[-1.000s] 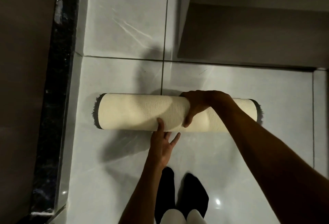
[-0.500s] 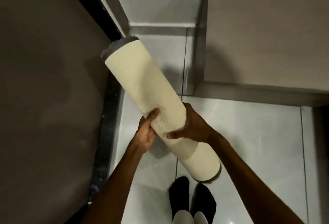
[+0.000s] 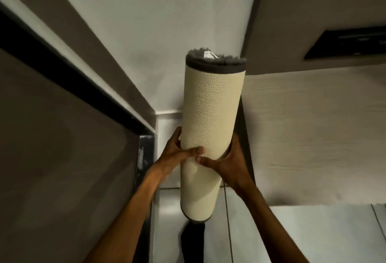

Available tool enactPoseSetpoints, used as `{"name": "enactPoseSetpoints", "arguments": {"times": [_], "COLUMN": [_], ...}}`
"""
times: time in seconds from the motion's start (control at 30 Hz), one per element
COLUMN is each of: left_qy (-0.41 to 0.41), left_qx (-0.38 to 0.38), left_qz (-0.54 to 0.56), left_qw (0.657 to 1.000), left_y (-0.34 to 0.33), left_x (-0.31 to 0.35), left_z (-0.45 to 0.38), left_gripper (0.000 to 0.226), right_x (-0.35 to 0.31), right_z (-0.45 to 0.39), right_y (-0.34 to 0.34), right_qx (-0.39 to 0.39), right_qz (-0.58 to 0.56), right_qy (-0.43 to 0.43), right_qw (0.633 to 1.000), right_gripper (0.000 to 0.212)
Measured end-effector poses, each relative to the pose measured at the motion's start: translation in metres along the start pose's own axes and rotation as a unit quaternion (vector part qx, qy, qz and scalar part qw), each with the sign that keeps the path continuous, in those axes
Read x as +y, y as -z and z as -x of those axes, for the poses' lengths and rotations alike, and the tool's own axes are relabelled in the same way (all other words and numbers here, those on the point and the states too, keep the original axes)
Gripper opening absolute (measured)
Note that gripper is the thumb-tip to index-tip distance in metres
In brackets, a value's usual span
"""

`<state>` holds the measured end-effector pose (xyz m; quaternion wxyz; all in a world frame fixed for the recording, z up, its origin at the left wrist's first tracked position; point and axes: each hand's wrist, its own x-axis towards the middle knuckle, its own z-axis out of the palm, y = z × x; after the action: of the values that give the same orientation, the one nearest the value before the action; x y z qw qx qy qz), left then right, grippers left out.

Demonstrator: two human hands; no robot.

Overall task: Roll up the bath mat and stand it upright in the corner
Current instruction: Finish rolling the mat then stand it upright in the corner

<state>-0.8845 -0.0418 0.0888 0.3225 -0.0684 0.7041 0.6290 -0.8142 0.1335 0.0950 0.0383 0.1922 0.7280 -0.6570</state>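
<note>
The rolled bath mat is a cream, textured cylinder with grey pile showing at its top end. It is held nearly upright in the air in front of me, its lower end above the floor. My left hand wraps its left side with the thumb across the front. My right hand grips it from the right at the same height. The corner where the white wall meets the floor lies just behind the roll, partly hidden by it.
A dark door with a black frame runs along the left. A beige panel wall stands at the right. Pale floor tiles lie below, and my dark-socked foot is under the roll.
The roll went from lying on the floor to being lifted and tilted, and is now nearly upright, raised higher and closer to the corner. Both hands now grip it.
</note>
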Motion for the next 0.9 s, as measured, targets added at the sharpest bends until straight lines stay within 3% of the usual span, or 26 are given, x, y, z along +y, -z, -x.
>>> {"name": "enactPoseSetpoints", "arguments": {"times": [0.2,0.37,0.6,0.67,0.77,0.9], "left_qy": [0.002,0.017,0.013,0.012,0.005,-0.018], "left_qx": [-0.056,-0.093,-0.042,-0.029,0.018,0.096], "left_qz": [-0.041,-0.094,-0.111,-0.127,-0.129,-0.203], "left_qw": [0.998,0.991,0.993,0.991,0.992,0.974], "left_y": [0.018,0.021,0.019,0.020,0.016,-0.003], "left_x": [0.010,-0.010,-0.028,-0.032,-0.030,-0.017], "left_z": [-0.104,-0.154,-0.176,-0.172,-0.149,-0.084], "left_gripper": [0.079,0.078,0.055,0.059,0.086,0.094], "right_x": [0.028,0.073,0.095,0.097,0.095,0.071], "right_z": [-0.076,-0.113,-0.130,-0.126,-0.107,-0.046], "right_y": [-0.024,-0.039,-0.042,-0.042,-0.044,-0.042], "right_qx": [0.107,0.139,0.147,0.140,0.100,0.017], "right_qz": [-0.047,-0.093,-0.101,-0.098,-0.075,0.004], "right_qy": [-0.027,-0.054,-0.075,-0.096,-0.147,-0.160], "right_qw": [0.993,0.984,0.981,0.981,0.981,0.987], "right_gripper": [0.107,0.098,0.105,0.110,0.112,0.081]}}
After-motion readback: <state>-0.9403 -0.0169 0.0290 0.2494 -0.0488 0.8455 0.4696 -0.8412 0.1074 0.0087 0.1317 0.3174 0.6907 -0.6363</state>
